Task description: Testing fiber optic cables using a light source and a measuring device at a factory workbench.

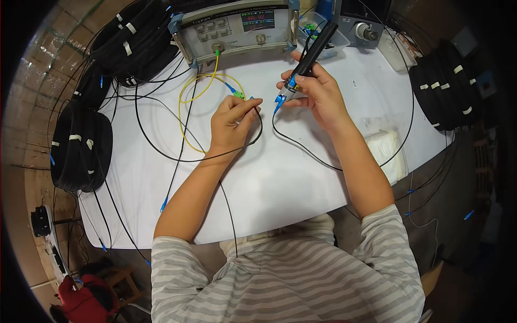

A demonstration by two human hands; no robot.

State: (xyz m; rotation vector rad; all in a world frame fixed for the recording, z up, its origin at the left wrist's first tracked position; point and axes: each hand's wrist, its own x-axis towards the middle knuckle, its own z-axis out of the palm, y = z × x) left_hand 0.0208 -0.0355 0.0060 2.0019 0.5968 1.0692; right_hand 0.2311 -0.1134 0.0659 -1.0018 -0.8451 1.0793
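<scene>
Two hands above the white desk (280, 177): black pen-shaped tool (312, 49) is gripped by closed right hand (318, 94); blue-tipped black cable (257, 125) is pinched by left hand (232, 121), just beside.

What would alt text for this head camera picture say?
Seen from above, a person's right hand holds a black pen-shaped tool with a blue connector at its tip, while the left hand pinches a black cable. They work over a white table before a grey test instrument, with black cable coils around.
</scene>
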